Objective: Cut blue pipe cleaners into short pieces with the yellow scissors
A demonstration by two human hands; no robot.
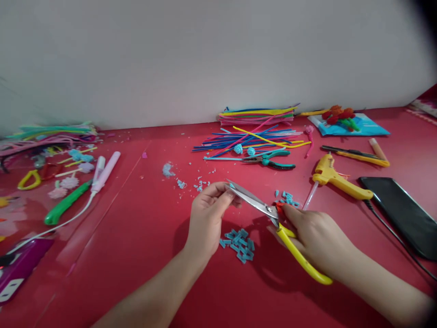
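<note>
My left hand (pixel 210 212) pinches a tiny light blue piece (pixel 231 185) between thumb and fingertips. Around the handles of the yellow-handled scissors (pixel 254 202), my right hand (pixel 312 232) is closed, and the blade tips meet at the blue piece. Below the blades, a pile of short blue pieces (pixel 240 245) lies on the red table (pixel 136 255). A smaller group of blue pieces (pixel 288 199) sits just beyond my right hand. Fine blue fluff (pixel 167 170) and scraps are scattered beyond my left hand.
Pipe cleaners (pixel 257 116) and green-handled pliers (pixel 269 160) lie toward the wall. On the right are a yellow glue gun (pixel 341 181) with a cord and a black phone (pixel 399 212). A green-handled cutter (pixel 68 202), a pink tool (pixel 106 172) and a purple object (pixel 25 264) lie left.
</note>
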